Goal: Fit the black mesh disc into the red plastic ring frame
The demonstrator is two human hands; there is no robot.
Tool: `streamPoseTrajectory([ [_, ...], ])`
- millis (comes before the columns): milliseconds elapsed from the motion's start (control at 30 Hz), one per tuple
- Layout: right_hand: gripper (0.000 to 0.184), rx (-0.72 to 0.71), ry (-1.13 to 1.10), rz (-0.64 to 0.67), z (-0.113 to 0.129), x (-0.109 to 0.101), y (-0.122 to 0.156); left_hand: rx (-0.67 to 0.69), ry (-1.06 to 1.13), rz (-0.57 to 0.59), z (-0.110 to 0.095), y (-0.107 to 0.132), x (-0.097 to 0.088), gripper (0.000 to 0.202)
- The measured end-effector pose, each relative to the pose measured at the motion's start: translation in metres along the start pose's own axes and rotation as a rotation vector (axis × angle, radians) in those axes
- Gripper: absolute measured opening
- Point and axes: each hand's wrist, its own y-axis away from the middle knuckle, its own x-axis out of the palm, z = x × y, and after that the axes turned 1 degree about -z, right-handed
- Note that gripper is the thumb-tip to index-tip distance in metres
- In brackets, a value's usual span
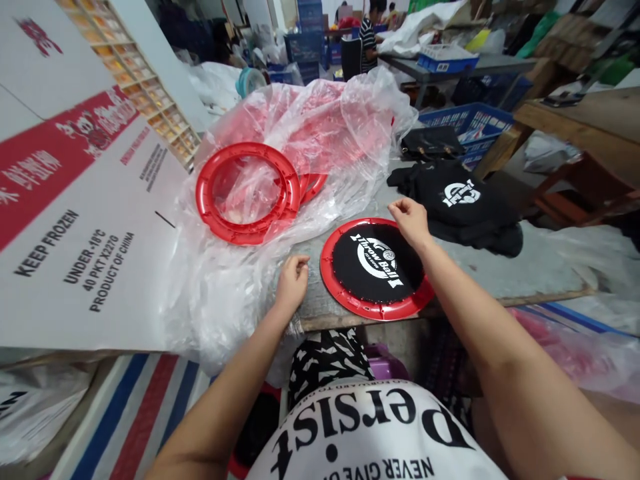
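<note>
A round disc with a red plastic rim and black cloth centre printed "Throw Ball" (377, 263) lies flat near the table's front edge. Just left of it, apart from the rim, is my left hand (293, 285), its fingers curled in and nothing visible in them. My right hand (411, 221) hovers at the disc's upper right edge with thumb and fingertips pinched together; anything between them is too small to make out. Stacked red plastic rings (213, 210) rest on clear plastic to the left. Black printed cloth pieces (457, 203) are piled beyond my right hand.
A large clear bag holding red rings (320, 127) spreads over the table's back. To the left stands a white and red carton (95, 220). A black bag (433, 142) sits behind the cloth pile, near blue crates (470, 123). Another person (369, 40) works in the background.
</note>
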Motion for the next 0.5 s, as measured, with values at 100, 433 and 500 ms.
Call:
streamPoseTrajectory([
  [100, 0.012, 0.158, -0.048, -0.155, -0.034, -0.02, 0.008, 0.03, -0.033, 0.006, 0.007, -0.004, 0.011, 0.021],
  [433, 0.025, 0.268, -0.07, -0.157, -0.09, -0.052, 0.05, 0.147, -0.157, 0.036, 0.013, -0.011, 0.018, 0.015],
  [500, 0.028, 0.272, -0.051, -0.171, -0.088, -0.05, 0.049, 0.157, -0.153, 0.015, 0.014, -0.011, 0.019, 0.015],
])
